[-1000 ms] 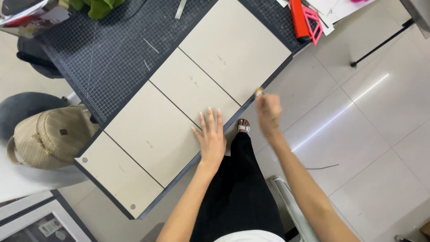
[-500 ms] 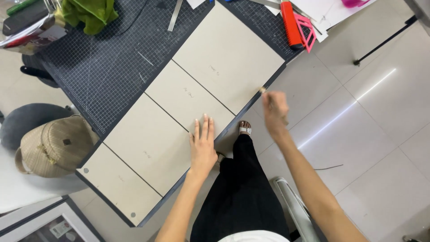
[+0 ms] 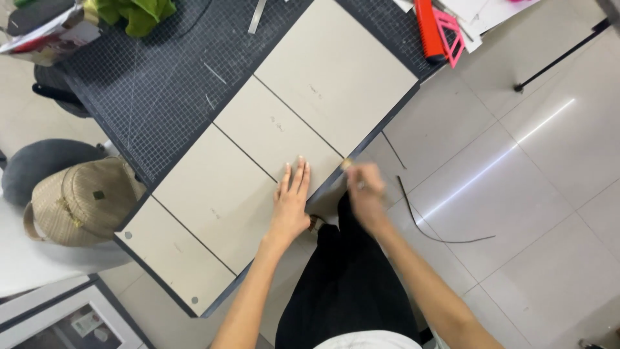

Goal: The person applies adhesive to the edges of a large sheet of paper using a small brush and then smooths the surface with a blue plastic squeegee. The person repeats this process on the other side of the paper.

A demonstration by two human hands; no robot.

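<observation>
Left hand [image 3: 290, 203] flat, fingers spread, pressing the board [image 3: 258, 155] on the mat [image 3: 148, 84]; right hand [image 3: 365, 194] closed on a small blurred tool at the board's edge; slip risk: fingers lie near that tool.

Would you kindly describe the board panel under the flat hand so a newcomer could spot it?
On the dark gridded cutting mat lies a row of four beige panels. The left hand presses flat on the third panel from the near corner, the only one being touched.

matt beige board [image 3: 271, 148], gridded rubbery cutting mat [image 3: 148, 84], glossy floor tiles [image 3: 542, 194]
</observation>
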